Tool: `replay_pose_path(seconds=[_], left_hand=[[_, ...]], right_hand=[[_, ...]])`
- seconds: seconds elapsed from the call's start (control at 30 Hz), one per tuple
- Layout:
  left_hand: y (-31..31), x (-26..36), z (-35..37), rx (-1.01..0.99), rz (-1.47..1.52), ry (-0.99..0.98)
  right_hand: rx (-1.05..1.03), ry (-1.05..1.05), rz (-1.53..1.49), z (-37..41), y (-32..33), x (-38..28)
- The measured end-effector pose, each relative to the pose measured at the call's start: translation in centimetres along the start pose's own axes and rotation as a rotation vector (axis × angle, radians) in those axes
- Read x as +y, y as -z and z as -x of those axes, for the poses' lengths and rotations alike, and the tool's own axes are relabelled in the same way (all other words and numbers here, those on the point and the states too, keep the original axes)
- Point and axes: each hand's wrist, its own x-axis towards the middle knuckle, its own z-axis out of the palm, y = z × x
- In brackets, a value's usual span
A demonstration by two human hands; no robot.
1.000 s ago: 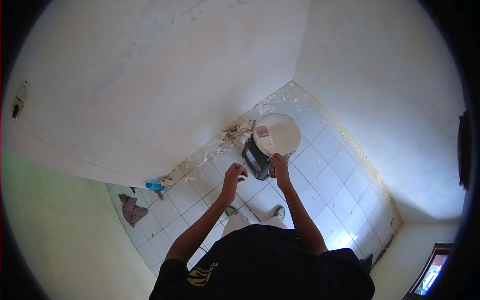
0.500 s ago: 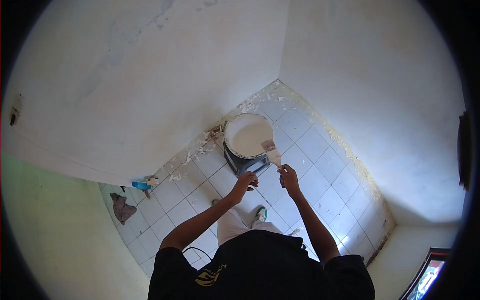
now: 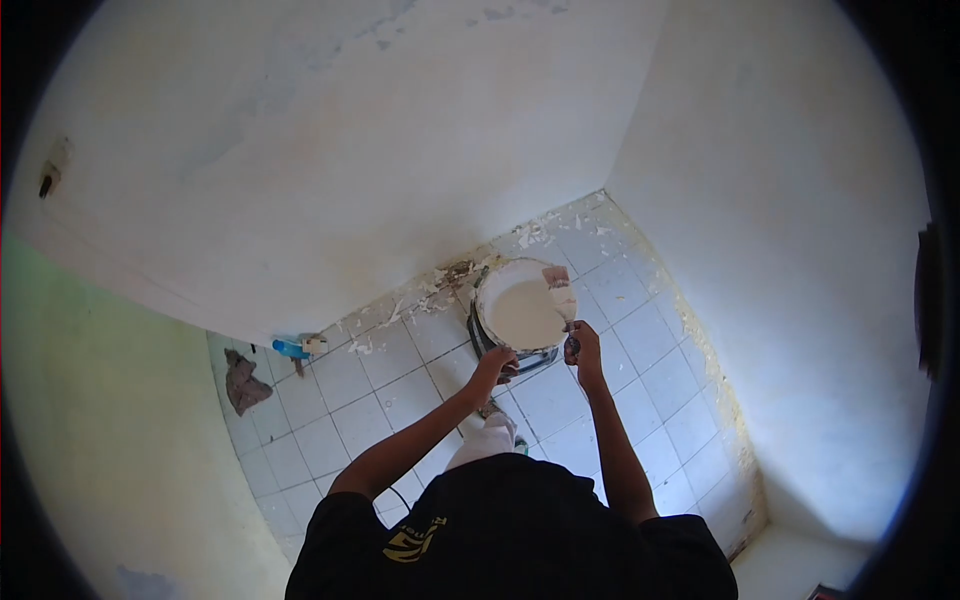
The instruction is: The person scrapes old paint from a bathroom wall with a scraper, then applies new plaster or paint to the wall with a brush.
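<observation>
A round bucket of off-white paint point(image 3: 527, 312) stands on a dark stool point(image 3: 474, 325) by the wall. My right hand point(image 3: 583, 352) is closed round the handle of a paintbrush point(image 3: 560, 291), beside the bucket's right rim. The brush has a brownish bristle end that points away from me, over the right side of the bucket. At the near side of the bucket and stool is my left hand point(image 3: 495, 366), its fingers curled. Whatever they may grip is hidden.
Paint flakes point(image 3: 405, 300) litter the floor tiles along the wall. To the left lie a brown rag point(image 3: 246, 382) and a blue object point(image 3: 290, 348). Two walls meet in a corner beyond the bucket. My shoe point(image 3: 520, 443) shows below the stool.
The view has shifted, and I stand closer to the bucket. My left hand has come up to its near side. The brush now points more straight ahead along the right rim.
</observation>
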Motion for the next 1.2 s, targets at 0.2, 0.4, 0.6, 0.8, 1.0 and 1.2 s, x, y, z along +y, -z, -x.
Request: replay_pose_path(seconds=[0.2, 0.4, 0.6, 0.8, 1.0, 1.2], left_hand=[[2.5, 5.3, -3.7, 0.008, 0.056, -0.107], [5.5, 8.8, -6.3, 0.136, 0.081, -0.209], [6.9, 7.7, -8.6, 0.187, 0.084, -0.205], [5.8, 6.8, -10.6, 0.321, -0.011, -0.214], [1.9, 6.0, -14.5, 0.497, 0.055, -0.281], [-3.5, 7.3, -18.6, 0.636, 0.133, -0.357]], right_hand=[[0.008, -0.084, 0.044, -4.5, -2.2, -0.7], [0.046, -0.115, 0.112, -8.2, -1.0, -1.4], [0.152, -0.071, 0.374, -11.6, 1.3, -1.7], [0.046, 0.0, 0.467, -17.1, 4.0, -1.5], [-0.114, 0.021, 0.663, -21.3, 3.8, -5.0], [-0.33, 0.022, 0.641, -25.6, 6.2, -5.5]])
